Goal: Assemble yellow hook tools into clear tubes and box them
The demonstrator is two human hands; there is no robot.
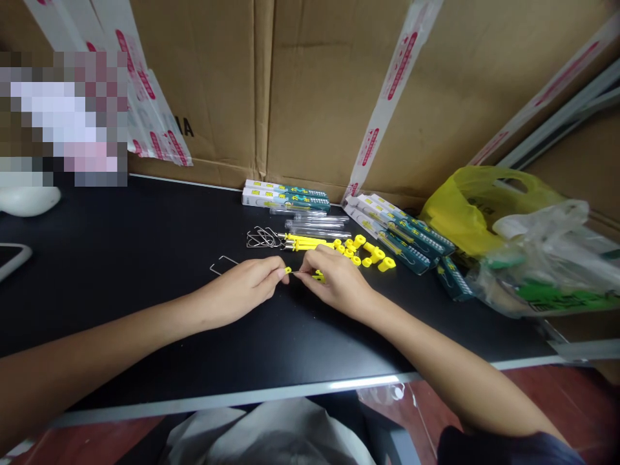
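Note:
My left hand (247, 287) is closed in a pinch around a small yellow plastic piece (288, 270), whose tip shows past the fingers. A bent wire hook (223, 261) sticks out behind that hand; I cannot tell whether it is held or lies on the table. My right hand (336, 278) is pinched on a thin wire-like end that reaches toward the yellow piece. Another yellow part (319, 276) shows under the right fingers, partly hidden. Just beyond both hands lie yellow rods (310, 241) with metal ends, loose yellow caps (359, 242) and a cluster of wire hooks (264, 237).
Clear plastic tubes (317, 226) lie behind the rods. Printed narrow boxes (285, 196) stand at the back, with more boxes (394, 232) at the right. Plastic bags (542, 252) crowd the black table's (145, 258) right end. Cardboard (329, 97) walls the back.

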